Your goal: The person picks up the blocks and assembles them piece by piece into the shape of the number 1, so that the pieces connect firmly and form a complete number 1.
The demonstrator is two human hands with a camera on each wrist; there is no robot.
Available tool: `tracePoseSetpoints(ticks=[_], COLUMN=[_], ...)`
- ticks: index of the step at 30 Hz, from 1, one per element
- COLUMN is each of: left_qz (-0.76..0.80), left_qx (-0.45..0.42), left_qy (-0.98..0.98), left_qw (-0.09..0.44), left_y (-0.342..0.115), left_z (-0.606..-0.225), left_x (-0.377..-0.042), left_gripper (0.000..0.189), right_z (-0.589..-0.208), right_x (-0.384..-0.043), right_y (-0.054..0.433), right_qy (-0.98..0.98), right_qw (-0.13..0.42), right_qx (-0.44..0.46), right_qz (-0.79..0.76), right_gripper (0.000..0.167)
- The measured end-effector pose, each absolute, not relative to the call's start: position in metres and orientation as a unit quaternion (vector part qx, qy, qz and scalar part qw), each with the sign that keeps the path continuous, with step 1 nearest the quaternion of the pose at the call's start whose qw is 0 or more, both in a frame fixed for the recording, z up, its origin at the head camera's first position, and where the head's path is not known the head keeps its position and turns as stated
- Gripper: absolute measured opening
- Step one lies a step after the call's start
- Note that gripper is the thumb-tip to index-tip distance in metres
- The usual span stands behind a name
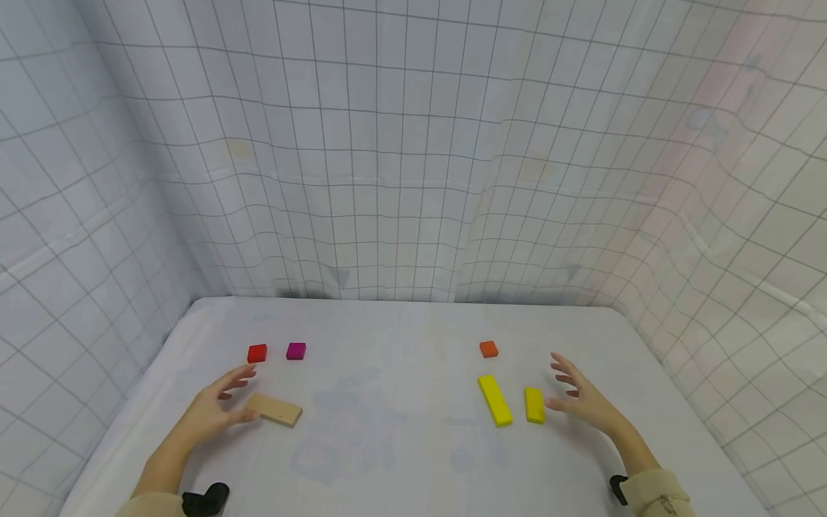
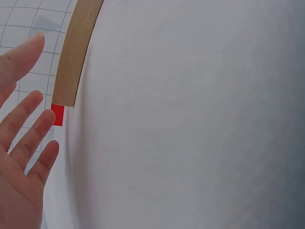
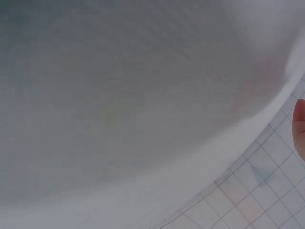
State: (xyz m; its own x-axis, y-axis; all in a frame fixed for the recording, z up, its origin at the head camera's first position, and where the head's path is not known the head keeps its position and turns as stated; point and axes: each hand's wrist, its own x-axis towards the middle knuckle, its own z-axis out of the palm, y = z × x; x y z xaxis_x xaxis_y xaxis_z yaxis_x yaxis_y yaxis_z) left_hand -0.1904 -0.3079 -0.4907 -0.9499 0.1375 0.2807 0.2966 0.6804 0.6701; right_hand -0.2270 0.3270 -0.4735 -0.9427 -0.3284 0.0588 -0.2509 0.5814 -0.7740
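My left hand (image 1: 212, 411) hovers at the table's left with fingers spread and nothing in its grasp. Its thumb tip overlaps the near end of a plain wooden block (image 1: 279, 410) in the head view. Just beyond those fingertips lies a red block (image 1: 257, 353), with a purple block (image 1: 296, 351) to its right. In the left wrist view the wooden block (image 2: 77, 57) runs along beside the thumb. On the right side, my right hand (image 1: 586, 403) has loosely spread fingers and holds nothing. Its thumb tip points at a short yellow block (image 1: 534, 405).
A longer yellow block (image 1: 494, 401) lies left of the short one, and an orange block (image 1: 489, 349) sits farther back. White cloth covers the table (image 1: 388, 459). Grid-patterned curtains (image 1: 400, 179) hang behind and on both sides.
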Motion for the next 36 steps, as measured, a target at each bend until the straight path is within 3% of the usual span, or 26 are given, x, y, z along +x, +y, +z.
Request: tracePoseSetpoints(ticks=[18,36], left_qz=[-0.386,-0.399], left_qx=[-0.123,-0.076], left_qy=[-0.909,-0.913], left_qw=[0.098,0.031], left_y=[-0.311,-0.31], left_z=[-0.499,-0.501], left_x=[-0.191,-0.196], left_gripper=[0.068,0.061], right_z=[-0.483,-0.488], right_x=[-0.226,-0.225], right_y=[0.324,0.321], right_qy=[0.894,0.895], right_qw=[0.12,0.154], right_qx=[-0.122,-0.099], right_qz=[-0.414,-0.406], right_gripper=[0.086,0.079])
